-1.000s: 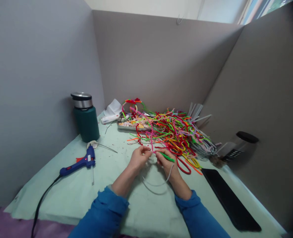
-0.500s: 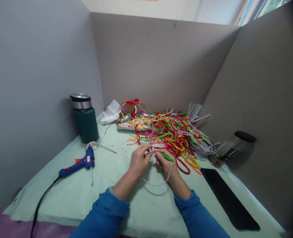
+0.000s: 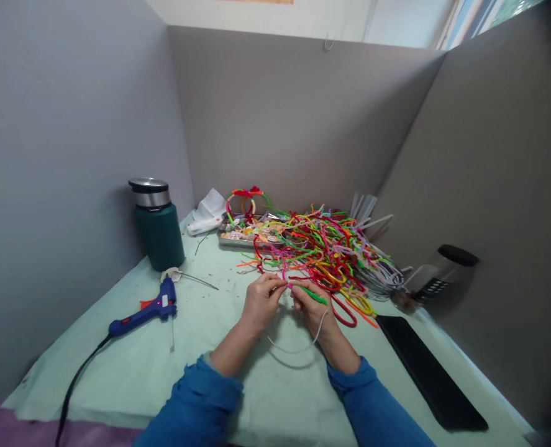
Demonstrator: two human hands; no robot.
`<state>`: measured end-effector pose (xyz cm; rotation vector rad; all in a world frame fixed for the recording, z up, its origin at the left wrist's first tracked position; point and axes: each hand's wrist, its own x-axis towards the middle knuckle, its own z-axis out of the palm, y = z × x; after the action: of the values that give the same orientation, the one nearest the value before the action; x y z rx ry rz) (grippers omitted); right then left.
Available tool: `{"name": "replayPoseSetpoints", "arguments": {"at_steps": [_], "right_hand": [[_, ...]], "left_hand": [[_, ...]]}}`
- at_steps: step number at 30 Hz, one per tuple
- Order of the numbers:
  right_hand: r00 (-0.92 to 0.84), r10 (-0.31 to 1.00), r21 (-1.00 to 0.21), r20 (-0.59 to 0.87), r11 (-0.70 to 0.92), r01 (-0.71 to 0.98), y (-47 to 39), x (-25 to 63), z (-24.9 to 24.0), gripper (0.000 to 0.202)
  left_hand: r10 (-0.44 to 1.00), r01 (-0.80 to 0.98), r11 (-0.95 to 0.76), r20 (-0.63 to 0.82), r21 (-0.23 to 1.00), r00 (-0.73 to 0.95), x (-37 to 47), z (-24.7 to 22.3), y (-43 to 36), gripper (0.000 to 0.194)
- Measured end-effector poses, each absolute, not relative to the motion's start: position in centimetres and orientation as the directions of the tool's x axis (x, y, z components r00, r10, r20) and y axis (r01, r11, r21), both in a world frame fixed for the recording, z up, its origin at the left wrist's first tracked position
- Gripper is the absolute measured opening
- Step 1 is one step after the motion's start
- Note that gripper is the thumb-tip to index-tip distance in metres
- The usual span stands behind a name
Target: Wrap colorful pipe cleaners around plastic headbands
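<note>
My left hand [image 3: 261, 301] pinches a pink pipe cleaner [image 3: 284, 268] between thumb and fingertips, just left of my right hand. In my right hand [image 3: 313, 313] is a thin curved whitish wire [image 3: 297, 352], its upper stretch wrapped in green pipe cleaner [image 3: 316, 296]. A small pink wrap [image 3: 289, 286] shows at the wire's end, between the two sets of fingertips. The wire's bare end curves down and left below my hands. Beyond them lies a tangled heap of coloured pipe cleaners [image 3: 331, 245].
A blue glue gun [image 3: 142, 313] with a black cord lies at left, near a dark green bottle [image 3: 159, 236]. Behind are a metal tray [image 3: 232, 242] of small decorations and a wrapped ring [image 3: 240, 194]. At right are a black flat object [image 3: 428, 372] and a clear black-lidded container [image 3: 447, 273].
The pink pipe cleaner's long free end, which arched up towards the tray, now shows only as a short piece above my fingers. My hands stay almost in place.
</note>
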<state>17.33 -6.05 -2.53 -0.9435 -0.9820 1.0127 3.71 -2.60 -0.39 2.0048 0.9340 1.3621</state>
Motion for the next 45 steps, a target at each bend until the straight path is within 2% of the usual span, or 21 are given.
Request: {"name": "replayPoseSetpoints", "arguments": {"at_steps": [6, 11, 22, 25, 28, 31, 34, 36, 38, 41, 43, 45], "right_hand": [[0.225, 0.956, -0.936, 0.191, 0.246, -0.250, -6.1, 17.2, -2.6, 0.022], [0.198, 0.972, -0.952, 0.130, 0.178, -0.251, -5.9, 17.1, -2.7, 0.028], [0.112, 0.983, -0.972, 0.143, 0.161, -0.174, -5.9, 16.9, -2.5, 0.035], [0.146, 0.977, -0.973, 0.157, 0.178, -0.143, -5.9, 16.9, -2.5, 0.030], [0.176, 0.967, -0.966, 0.182, 0.209, -0.151, -5.9, 17.0, -2.3, 0.030], [0.226, 0.954, -0.955, 0.196, 0.238, -0.176, -5.7, 17.1, -2.1, 0.034], [0.274, 0.943, -0.948, 0.190, 0.248, -0.200, -5.6, 17.2, -2.1, 0.036], [0.280, 0.942, -0.944, 0.185, 0.250, -0.216, -5.5, 17.3, -2.2, 0.035], [0.280, 0.944, -0.941, 0.177, 0.246, -0.234, -5.5, 17.5, -2.3, 0.033], [0.283, 0.946, -0.940, 0.161, 0.234, -0.248, -5.3, 17.9, -2.7, 0.031], [0.285, 0.945, -0.941, 0.159, 0.232, -0.246, -5.2, 18.0, -3.1, 0.031], [0.279, 0.947, -0.943, 0.162, 0.232, -0.239, -5.1, 18.1, -3.4, 0.031]], "left_hand": [[0.775, 0.227, -0.630, 0.582, 0.743, 0.248, 3.6, 0.1, -2.8, 0.013], [0.776, 0.188, -0.631, 0.615, 0.753, 0.142, 3.3, 0.5, -3.0, 0.013], [0.763, 0.109, -0.641, 0.646, 0.760, -0.017, 3.1, 1.0, -3.7, 0.009], [0.721, 0.095, -0.693, 0.691, 0.715, 0.059, 3.2, 1.0, -4.1, 0.010], [0.641, 0.077, -0.760, 0.727, 0.645, 0.245, 3.3, 0.8, -4.6, 0.013], [0.583, 0.068, -0.785, 0.699, 0.615, 0.414, 3.5, 0.6, -5.0, 0.018], [0.570, 0.043, -0.775, 0.668, 0.630, 0.479, 3.6, 0.5, -5.2, 0.020], [0.621, 0.043, -0.741, 0.660, 0.670, 0.423, 3.8, 0.4, -4.9, 0.019], [0.728, 0.072, -0.662, 0.618, 0.746, 0.295, 3.9, 0.2, -4.4, 0.017], [0.892, 0.041, -0.442, 0.435, 0.896, 0.123, 4.1, -0.2, -3.3, 0.016], [0.951, -0.011, -0.293, 0.293, 0.956, 0.101, 4.1, -0.5, -2.5, 0.018], [0.973, -0.022, -0.208, 0.209, 0.978, 0.098, 4.0, -0.8, -2.0, 0.020]]}}
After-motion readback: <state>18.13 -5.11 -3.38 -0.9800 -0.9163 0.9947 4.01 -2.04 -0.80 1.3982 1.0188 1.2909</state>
